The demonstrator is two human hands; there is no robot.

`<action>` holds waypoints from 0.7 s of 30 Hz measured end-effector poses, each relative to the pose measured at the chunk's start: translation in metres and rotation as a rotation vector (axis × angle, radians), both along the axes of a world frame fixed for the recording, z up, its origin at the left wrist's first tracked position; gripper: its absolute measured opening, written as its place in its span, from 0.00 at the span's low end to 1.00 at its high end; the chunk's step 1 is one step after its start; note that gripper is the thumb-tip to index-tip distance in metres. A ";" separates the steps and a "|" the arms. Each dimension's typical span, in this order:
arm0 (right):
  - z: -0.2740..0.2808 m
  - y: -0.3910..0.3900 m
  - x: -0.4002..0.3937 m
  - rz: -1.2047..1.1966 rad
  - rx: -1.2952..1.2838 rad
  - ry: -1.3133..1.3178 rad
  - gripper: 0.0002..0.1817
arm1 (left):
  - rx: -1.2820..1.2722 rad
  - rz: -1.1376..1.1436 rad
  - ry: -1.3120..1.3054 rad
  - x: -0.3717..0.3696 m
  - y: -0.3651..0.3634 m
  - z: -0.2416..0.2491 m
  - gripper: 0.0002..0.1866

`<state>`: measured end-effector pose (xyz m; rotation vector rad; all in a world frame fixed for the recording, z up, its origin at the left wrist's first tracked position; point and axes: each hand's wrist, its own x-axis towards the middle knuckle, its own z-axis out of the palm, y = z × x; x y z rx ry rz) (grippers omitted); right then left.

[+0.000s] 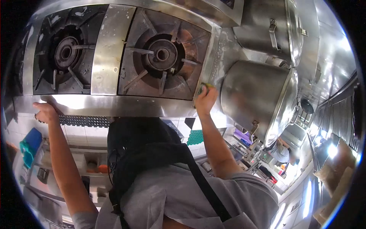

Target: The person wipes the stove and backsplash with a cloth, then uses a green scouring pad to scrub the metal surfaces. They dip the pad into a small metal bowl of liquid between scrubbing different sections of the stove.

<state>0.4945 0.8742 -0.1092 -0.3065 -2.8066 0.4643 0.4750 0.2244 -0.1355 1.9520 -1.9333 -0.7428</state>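
In the head view, my right hand (206, 100) presses a yellow-and-green sponge (207, 85) against the steel at the right end of the stove (152, 106). Its fingers are closed around the sponge, hiding much of it. My left hand (46, 112) grips the front edge of the stove at the far left, with its fingertips partly hidden. Between the hands lie two burners: a rusty right burner (163, 55) and a darker left burner (66, 51). Whitish suds streak the steel strip (219, 53) beside the right burner.
Right of my right hand stands a large steel pot (251, 95), with another big pot (263, 28) behind it. Black perforated matting (85, 121) shows below the stove's front edge. Shelves (97, 179) stand behind me, and a co-worker (281, 152) bends at the far right.
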 end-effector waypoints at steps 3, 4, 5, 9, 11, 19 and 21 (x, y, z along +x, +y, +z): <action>-0.011 0.012 -0.084 -0.021 0.143 0.138 0.11 | -0.111 -0.008 0.043 -0.001 -0.003 -0.008 0.55; -0.012 0.014 -0.123 -0.045 0.083 0.165 0.10 | -0.114 -0.013 0.032 -0.003 -0.003 -0.011 0.55; -0.012 0.019 -0.158 -0.090 0.052 0.114 0.10 | -0.194 -0.004 0.007 -0.004 -0.004 -0.012 0.54; -0.002 0.024 -0.193 0.010 0.118 0.121 0.11 | -0.524 -0.198 -0.066 0.005 -0.014 -0.024 0.48; 0.002 0.022 -0.121 0.013 0.046 0.055 0.11 | -0.663 -0.324 -0.040 -0.001 -0.012 -0.027 0.47; -0.010 0.017 -0.039 -0.104 0.164 0.064 0.11 | -0.827 -0.764 0.135 -0.001 -0.002 -0.014 0.37; -0.017 0.031 -0.115 -0.085 0.214 0.049 0.12 | -0.805 -0.741 0.163 0.001 -0.005 -0.018 0.38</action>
